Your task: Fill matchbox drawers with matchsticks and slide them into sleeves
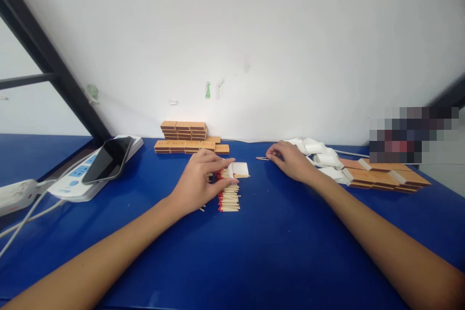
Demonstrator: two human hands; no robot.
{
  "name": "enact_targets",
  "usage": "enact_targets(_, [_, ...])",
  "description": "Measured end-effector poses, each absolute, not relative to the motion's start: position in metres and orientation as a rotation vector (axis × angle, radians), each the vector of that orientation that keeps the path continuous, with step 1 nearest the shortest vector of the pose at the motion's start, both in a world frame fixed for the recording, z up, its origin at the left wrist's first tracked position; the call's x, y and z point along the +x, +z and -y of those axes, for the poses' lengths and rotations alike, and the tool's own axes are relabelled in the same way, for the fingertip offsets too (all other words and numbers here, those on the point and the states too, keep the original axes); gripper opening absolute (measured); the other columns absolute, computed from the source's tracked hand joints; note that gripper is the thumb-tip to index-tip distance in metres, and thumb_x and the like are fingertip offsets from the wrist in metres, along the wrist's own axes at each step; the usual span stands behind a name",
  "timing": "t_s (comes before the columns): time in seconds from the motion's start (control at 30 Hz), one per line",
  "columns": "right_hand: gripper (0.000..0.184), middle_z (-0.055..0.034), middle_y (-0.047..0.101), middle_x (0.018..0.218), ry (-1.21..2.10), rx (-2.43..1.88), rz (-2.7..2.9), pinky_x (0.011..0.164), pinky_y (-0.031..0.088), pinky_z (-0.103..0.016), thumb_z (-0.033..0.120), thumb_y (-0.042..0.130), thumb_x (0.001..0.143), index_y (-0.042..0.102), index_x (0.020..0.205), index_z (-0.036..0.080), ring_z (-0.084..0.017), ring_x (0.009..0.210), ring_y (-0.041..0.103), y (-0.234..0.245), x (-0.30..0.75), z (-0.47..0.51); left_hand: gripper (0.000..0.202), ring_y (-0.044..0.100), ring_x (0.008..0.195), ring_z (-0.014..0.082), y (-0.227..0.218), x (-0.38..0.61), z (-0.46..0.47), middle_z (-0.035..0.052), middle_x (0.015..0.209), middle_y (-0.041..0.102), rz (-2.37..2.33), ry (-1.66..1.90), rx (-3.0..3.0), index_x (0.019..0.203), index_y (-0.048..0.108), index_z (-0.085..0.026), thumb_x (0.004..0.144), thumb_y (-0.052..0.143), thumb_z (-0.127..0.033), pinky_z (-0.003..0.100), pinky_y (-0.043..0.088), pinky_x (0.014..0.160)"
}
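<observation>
My left hand [201, 179] has its thumb and fingers closed on the near end of a small white matchbox tray [240, 169]. Matches show along the tray's near edge. Beneath and beside that hand lies a pile of red-tipped matches [229, 199], their heads mostly to the left. Off to the right, my right hand [288, 161] pinches matches [262, 158] between thumb and fingertips, just above or at the blue table; how many cannot be made out. Its other fingers are curled.
Orange matchboxes [183, 131] are stacked by the wall. White trays [319, 155] and orange matchbox sleeves [378, 179] lie at the right on the blue table [254, 261]. At the left, a phone [108, 160] rests on a white power strip [74, 186] with cables.
</observation>
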State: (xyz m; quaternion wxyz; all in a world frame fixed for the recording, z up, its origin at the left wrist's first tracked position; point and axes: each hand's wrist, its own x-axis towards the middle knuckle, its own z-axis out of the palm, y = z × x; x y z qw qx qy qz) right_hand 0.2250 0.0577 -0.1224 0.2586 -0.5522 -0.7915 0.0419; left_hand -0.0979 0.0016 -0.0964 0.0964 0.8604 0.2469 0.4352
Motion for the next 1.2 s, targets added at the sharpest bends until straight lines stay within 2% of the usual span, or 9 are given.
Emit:
enact_targets(0.2, [0.017, -0.0087, 0.068, 0.090, 0.147, -1.429, 2.208, 0.081, 0.047, -0.038, 0.027, 0.056, 0.092, 0.070, 0.086, 0.021, -0.026, 0.089, 0.062, -0.119, 0.226, -0.062, 0.039, 0.058, 0.096, 0.0248, -0.096, -0.098, -0.002, 0.0061, 0.095, 0.066, -0.754, 1.292, 2.559, 0.129, 0.073, -0.021, 0.104, 0.074, -0.051, 0.041, 0.049, 0.089])
enact_targets(0.33, [0.017, -0.0091, 0.067, 0.093, 0.145, -1.396, 2.235, 0.083, 0.048, -0.039, 0.032, 0.059, 0.094, 0.072, 0.091, 0.021, -0.026, 0.092, 0.062, -0.118, 0.222, -0.064, 0.041, 0.058, 0.096, 0.0249, -0.095, -0.098, -0.003, 0.0063, 0.096, 0.066, -0.744, 1.286, 2.569, 0.130, 0.073, -0.021, 0.104, 0.072, -0.054, 0.041, 0.048, 0.089])
enact_targets(0.5, [0.015, -0.0097, 0.068, 0.092, 0.168, -1.434, 2.267, 0.081, 0.048, -0.038, 0.028, 0.060, 0.092, 0.071, 0.086, 0.020, -0.026, 0.090, 0.063, -0.116, 0.220, -0.069, 0.040, 0.059, 0.096, 0.0249, -0.094, -0.098, -0.003, 0.0069, 0.096, 0.066, -0.741, 1.300, 2.572, 0.129, 0.073, -0.020, 0.105, 0.072, -0.053, 0.042, 0.049, 0.089])
enact_targets(0.63, [0.016, -0.0091, 0.069, 0.090, 0.185, -1.475, 2.311, 0.079, 0.047, -0.037, 0.026, 0.058, 0.092, 0.068, 0.081, 0.020, -0.025, 0.087, 0.063, -0.114, 0.220, -0.068, 0.037, 0.060, 0.094, 0.0245, -0.093, -0.097, -0.003, 0.0065, 0.095, 0.066, -0.736, 1.308, 2.584, 0.128, 0.074, -0.020, 0.105, 0.073, -0.049, 0.042, 0.049, 0.089])
enact_targets(0.83, [0.019, -0.0108, 0.069, 0.096, 0.142, -1.534, 2.313, 0.086, 0.046, -0.037, 0.027, 0.052, 0.095, 0.063, 0.081, 0.021, -0.026, 0.094, 0.063, -0.105, 0.219, -0.060, 0.035, 0.060, 0.094, 0.0245, -0.091, -0.098, -0.001, 0.0067, 0.096, 0.067, -0.784, 1.295, 2.595, 0.127, 0.074, -0.020, 0.103, 0.078, -0.044, 0.042, 0.050, 0.089])
enact_targets(0.93, [0.019, -0.0107, 0.070, 0.092, 0.130, -1.620, 2.281, 0.079, 0.045, -0.037, 0.028, 0.054, 0.093, 0.062, 0.077, 0.021, -0.026, 0.088, 0.064, -0.097, 0.217, -0.049, 0.033, 0.061, 0.096, 0.0251, -0.091, -0.098, 0.000, 0.0065, 0.097, 0.067, -0.796, 1.293, 2.597, 0.125, 0.075, -0.020, 0.101, 0.081, -0.041, 0.041, 0.051, 0.090])
enact_targets(1.1, [0.023, -0.0052, 0.065, 0.067, 0.210, -1.769, 2.276, 0.060, 0.038, -0.034, 0.026, 0.059, 0.088, 0.060, 0.066, 0.023, -0.021, 0.060, 0.059, -0.095, 0.206, -0.025, 0.034, 0.059, 0.096, 0.0248, -0.092, -0.099, 0.000, 0.0058, 0.096, 0.067, -0.778, 1.298, 2.599, 0.126, 0.074, -0.020, 0.098, 0.083, -0.036, 0.041, 0.050, 0.090])
enact_targets(1.2, [0.018, -0.0050, 0.067, 0.072, 0.255, -1.753, 2.293, 0.061, 0.039, -0.033, 0.025, 0.059, 0.090, 0.062, 0.072, 0.022, -0.020, 0.063, 0.060, -0.097, 0.200, -0.018, 0.034, 0.059, 0.094, 0.0245, -0.093, -0.098, -0.001, 0.0048, 0.095, 0.066, -0.771, 1.304, 2.598, 0.126, 0.074, -0.020, 0.098, 0.084, -0.036, 0.041, 0.049, 0.089])
